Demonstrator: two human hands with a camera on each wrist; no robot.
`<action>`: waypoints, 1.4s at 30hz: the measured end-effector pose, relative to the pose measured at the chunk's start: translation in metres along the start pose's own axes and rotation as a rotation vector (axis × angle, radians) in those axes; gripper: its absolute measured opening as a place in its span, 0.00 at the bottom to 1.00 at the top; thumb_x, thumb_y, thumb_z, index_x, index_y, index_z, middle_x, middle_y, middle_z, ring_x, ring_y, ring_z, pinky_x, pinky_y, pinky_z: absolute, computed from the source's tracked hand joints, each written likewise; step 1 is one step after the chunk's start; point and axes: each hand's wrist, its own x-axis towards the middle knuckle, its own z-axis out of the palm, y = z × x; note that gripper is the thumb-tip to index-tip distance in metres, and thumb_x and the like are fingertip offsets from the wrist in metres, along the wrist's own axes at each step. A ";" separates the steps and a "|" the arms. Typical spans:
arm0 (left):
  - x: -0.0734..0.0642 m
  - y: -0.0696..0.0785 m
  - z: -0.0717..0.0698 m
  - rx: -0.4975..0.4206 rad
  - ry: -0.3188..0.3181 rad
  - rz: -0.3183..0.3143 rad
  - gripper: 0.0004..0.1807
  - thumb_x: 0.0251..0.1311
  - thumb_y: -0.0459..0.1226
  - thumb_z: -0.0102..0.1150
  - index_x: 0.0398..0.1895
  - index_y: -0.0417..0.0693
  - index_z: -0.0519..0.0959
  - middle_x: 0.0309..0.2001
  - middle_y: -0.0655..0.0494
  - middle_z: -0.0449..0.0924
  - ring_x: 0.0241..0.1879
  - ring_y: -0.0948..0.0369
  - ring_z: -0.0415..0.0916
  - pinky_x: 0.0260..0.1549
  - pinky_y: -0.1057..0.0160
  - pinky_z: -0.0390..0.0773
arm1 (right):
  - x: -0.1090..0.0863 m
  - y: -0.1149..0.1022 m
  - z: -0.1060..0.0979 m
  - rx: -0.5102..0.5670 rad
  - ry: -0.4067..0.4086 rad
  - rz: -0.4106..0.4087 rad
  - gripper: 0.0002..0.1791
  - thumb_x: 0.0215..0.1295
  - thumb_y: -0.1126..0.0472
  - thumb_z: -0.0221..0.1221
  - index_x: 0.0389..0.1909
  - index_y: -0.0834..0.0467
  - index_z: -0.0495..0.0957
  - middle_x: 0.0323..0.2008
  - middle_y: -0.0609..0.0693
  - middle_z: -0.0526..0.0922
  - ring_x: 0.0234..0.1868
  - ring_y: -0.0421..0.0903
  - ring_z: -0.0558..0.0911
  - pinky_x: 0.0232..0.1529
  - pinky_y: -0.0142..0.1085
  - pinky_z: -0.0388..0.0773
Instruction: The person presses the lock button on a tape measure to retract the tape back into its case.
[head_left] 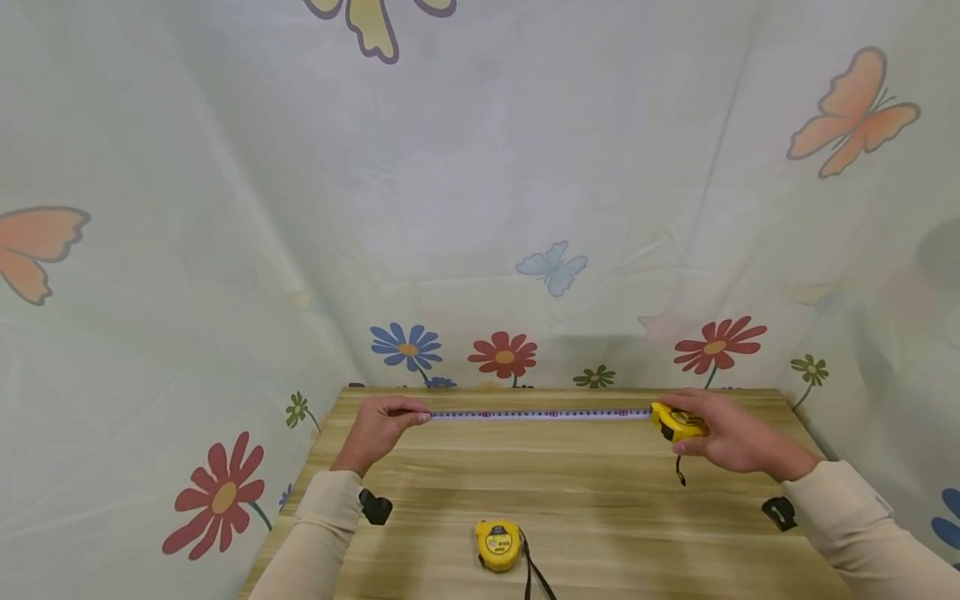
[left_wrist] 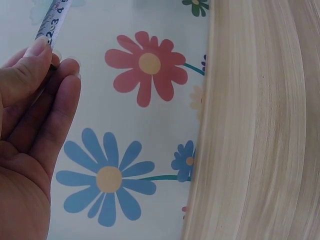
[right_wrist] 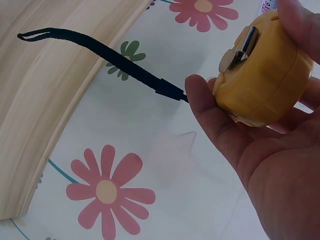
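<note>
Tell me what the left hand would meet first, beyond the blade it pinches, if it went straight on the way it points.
Probably the yellow tape measure in the right hand: in the head view, the left hand points along the extended blade towards it, though depth is hard to judge.

Left grip (head_left: 381,428) pinched, right grip (head_left: 735,432) curled

We see a counter (head_left: 450,483) with a light wood-grain top, its streaks running from side to side. Directly on its near part we find a yellow tape measure (head_left: 498,545), its black strap (head_left: 528,560) trailing toward us.
</note>
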 end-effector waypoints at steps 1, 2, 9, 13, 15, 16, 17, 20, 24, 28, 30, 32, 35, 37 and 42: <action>0.000 0.000 0.000 -0.001 -0.001 0.003 0.05 0.63 0.37 0.72 0.40 0.51 0.92 0.43 0.52 0.92 0.41 0.62 0.88 0.43 0.63 0.86 | 0.000 0.000 0.000 0.002 -0.003 0.002 0.35 0.63 0.56 0.72 0.69 0.64 0.75 0.62 0.61 0.81 0.51 0.47 0.80 0.54 0.52 0.81; 0.000 0.000 0.000 -0.003 -0.002 0.002 0.05 0.63 0.37 0.72 0.40 0.52 0.92 0.43 0.52 0.92 0.41 0.62 0.88 0.43 0.64 0.86 | 0.000 0.000 0.000 0.004 -0.006 0.004 0.35 0.63 0.56 0.72 0.69 0.64 0.75 0.61 0.61 0.81 0.51 0.47 0.80 0.54 0.52 0.81; 0.000 0.002 0.001 0.002 -0.006 -0.012 0.04 0.64 0.38 0.72 0.39 0.56 0.92 0.43 0.54 0.92 0.42 0.60 0.88 0.43 0.64 0.86 | 0.000 -0.002 -0.001 0.004 -0.007 0.003 0.35 0.63 0.56 0.72 0.68 0.65 0.75 0.61 0.61 0.81 0.51 0.48 0.80 0.54 0.53 0.81; 0.000 0.003 0.001 0.000 -0.006 -0.011 0.05 0.64 0.37 0.72 0.40 0.56 0.92 0.43 0.53 0.91 0.42 0.59 0.88 0.44 0.63 0.86 | 0.001 -0.002 -0.001 0.000 -0.004 0.000 0.34 0.63 0.57 0.72 0.68 0.65 0.75 0.60 0.61 0.82 0.50 0.48 0.80 0.54 0.53 0.81; 0.000 0.004 0.002 0.001 -0.005 -0.015 0.05 0.64 0.38 0.71 0.40 0.55 0.92 0.43 0.53 0.91 0.42 0.59 0.88 0.44 0.63 0.86 | 0.001 -0.002 -0.001 0.003 -0.006 0.001 0.34 0.63 0.57 0.72 0.68 0.65 0.75 0.60 0.61 0.82 0.50 0.48 0.80 0.54 0.53 0.81; 0.001 0.004 0.002 0.003 -0.004 -0.019 0.05 0.64 0.38 0.71 0.40 0.55 0.92 0.43 0.53 0.91 0.42 0.59 0.88 0.44 0.63 0.86 | 0.001 -0.002 -0.002 0.005 -0.007 0.002 0.34 0.63 0.57 0.72 0.68 0.65 0.75 0.61 0.62 0.81 0.50 0.48 0.80 0.54 0.54 0.81; 0.001 0.004 0.002 0.007 -0.003 -0.023 0.05 0.64 0.38 0.71 0.40 0.55 0.92 0.43 0.53 0.91 0.43 0.59 0.88 0.44 0.63 0.86 | 0.001 -0.001 -0.002 0.007 -0.007 0.003 0.34 0.64 0.57 0.72 0.68 0.65 0.75 0.61 0.62 0.81 0.50 0.48 0.80 0.54 0.54 0.81; 0.001 0.004 0.002 0.008 -0.003 -0.030 0.05 0.64 0.38 0.71 0.41 0.54 0.92 0.43 0.54 0.91 0.43 0.59 0.88 0.44 0.63 0.86 | 0.001 -0.001 -0.002 0.010 -0.008 0.005 0.34 0.63 0.57 0.72 0.68 0.64 0.75 0.61 0.62 0.81 0.50 0.48 0.80 0.54 0.53 0.80; 0.001 0.002 0.001 0.002 -0.005 -0.027 0.05 0.64 0.38 0.72 0.41 0.53 0.92 0.43 0.53 0.91 0.43 0.59 0.88 0.44 0.64 0.86 | 0.001 -0.001 -0.002 0.011 -0.008 0.003 0.34 0.63 0.57 0.72 0.68 0.64 0.75 0.61 0.61 0.82 0.50 0.47 0.80 0.54 0.52 0.80; 0.002 0.000 0.001 -0.001 -0.007 -0.017 0.05 0.64 0.38 0.72 0.41 0.53 0.92 0.43 0.53 0.91 0.42 0.59 0.88 0.44 0.64 0.86 | 0.001 -0.001 -0.002 0.018 -0.007 0.001 0.33 0.63 0.57 0.72 0.68 0.63 0.76 0.59 0.60 0.83 0.49 0.46 0.79 0.53 0.50 0.81; 0.001 0.000 0.001 0.001 -0.006 -0.016 0.05 0.64 0.38 0.72 0.41 0.54 0.92 0.43 0.54 0.91 0.42 0.60 0.87 0.44 0.64 0.86 | 0.001 -0.001 -0.002 0.024 -0.005 -0.001 0.33 0.63 0.57 0.72 0.68 0.63 0.76 0.59 0.58 0.83 0.48 0.45 0.79 0.53 0.48 0.81; 0.001 0.001 0.001 0.004 -0.005 -0.016 0.05 0.64 0.38 0.71 0.41 0.55 0.92 0.43 0.54 0.91 0.42 0.60 0.87 0.44 0.63 0.86 | 0.001 -0.001 -0.002 0.031 -0.005 0.001 0.33 0.63 0.57 0.72 0.67 0.63 0.76 0.58 0.58 0.83 0.48 0.44 0.79 0.52 0.47 0.81; 0.000 0.002 0.001 0.010 -0.003 -0.012 0.05 0.64 0.38 0.71 0.40 0.56 0.92 0.43 0.54 0.91 0.42 0.61 0.88 0.44 0.62 0.86 | 0.001 -0.001 -0.001 0.033 -0.007 -0.002 0.33 0.63 0.56 0.72 0.67 0.63 0.76 0.58 0.57 0.83 0.48 0.44 0.79 0.52 0.46 0.81; 0.000 0.002 0.001 0.011 -0.004 -0.005 0.05 0.64 0.37 0.71 0.40 0.56 0.92 0.43 0.53 0.91 0.42 0.61 0.88 0.45 0.59 0.87 | 0.001 0.000 -0.001 0.031 -0.008 -0.005 0.33 0.63 0.57 0.72 0.67 0.63 0.76 0.58 0.58 0.83 0.48 0.44 0.79 0.52 0.45 0.81; -0.001 0.003 0.001 0.010 -0.005 0.007 0.05 0.64 0.36 0.71 0.40 0.55 0.92 0.43 0.53 0.91 0.41 0.62 0.88 0.45 0.56 0.87 | 0.002 -0.001 -0.001 0.019 -0.004 -0.007 0.33 0.63 0.57 0.72 0.67 0.64 0.76 0.58 0.58 0.83 0.48 0.44 0.79 0.52 0.46 0.82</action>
